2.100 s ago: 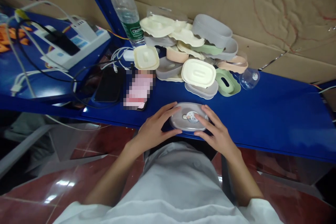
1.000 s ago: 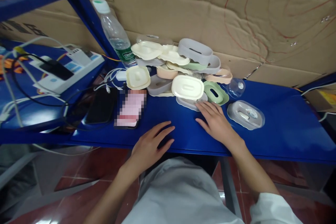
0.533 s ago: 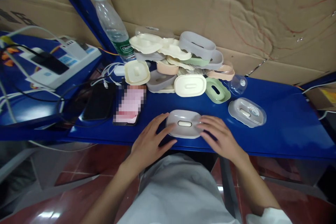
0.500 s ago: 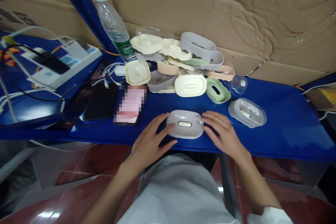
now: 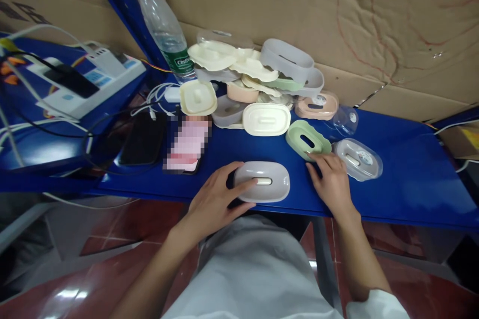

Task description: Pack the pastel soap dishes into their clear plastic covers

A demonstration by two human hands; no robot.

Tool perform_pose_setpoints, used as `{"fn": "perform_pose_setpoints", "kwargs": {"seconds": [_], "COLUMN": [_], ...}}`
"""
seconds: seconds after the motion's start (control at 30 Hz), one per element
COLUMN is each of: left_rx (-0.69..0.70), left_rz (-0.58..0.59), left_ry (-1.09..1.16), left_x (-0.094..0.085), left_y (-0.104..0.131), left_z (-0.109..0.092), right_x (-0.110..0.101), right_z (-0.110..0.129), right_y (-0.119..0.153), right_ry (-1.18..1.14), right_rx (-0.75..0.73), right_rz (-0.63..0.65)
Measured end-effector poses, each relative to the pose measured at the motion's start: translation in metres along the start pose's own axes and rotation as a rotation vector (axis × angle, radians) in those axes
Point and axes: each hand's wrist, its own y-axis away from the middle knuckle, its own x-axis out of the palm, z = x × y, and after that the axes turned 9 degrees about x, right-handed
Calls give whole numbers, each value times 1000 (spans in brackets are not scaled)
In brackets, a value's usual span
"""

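A glossy grey oval plastic dish (image 5: 279,187) with a white strip in its middle slot lies at the table's front edge. My left hand (image 5: 220,192) is around its left end, thumb at the near side, one finger on the white strip. Further right, my right hand (image 5: 331,179) has its fingertips at the near rim of a green wavy-edged dish (image 5: 301,134) with an open slot; the thumb is just below that rim. Behind my hands lies a cream oval piece (image 5: 258,127). A grey dish under a clear cover (image 5: 361,159) rests beyond my right hand.
Grey, cream, green and peach plastic pieces (image 5: 250,65) are heaped against the cardboard. A water bottle (image 5: 160,25), a phone (image 5: 189,144), a black flat item (image 5: 144,139) and a power strip (image 5: 93,84) with cables stand left. A clear cover (image 5: 348,119) lies at the back right.
My right hand has left the grey dish and moved right to the green one. The green dish has turned and come nearer. My left hand stays at the grey dish.
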Motion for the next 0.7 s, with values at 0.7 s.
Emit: {"fn": "perform_pose_setpoints", "kwargs": {"seconds": [0.7], "left_rx": [-193], "left_rz": [-269], "left_ry": [82], "left_x": [-3], "left_y": [-12], "left_z": [7], "right_x": [-20], "right_z": [72], "right_y": [42], "right_ry": [-228], "right_rx": [-303], "right_rz": [268]}}
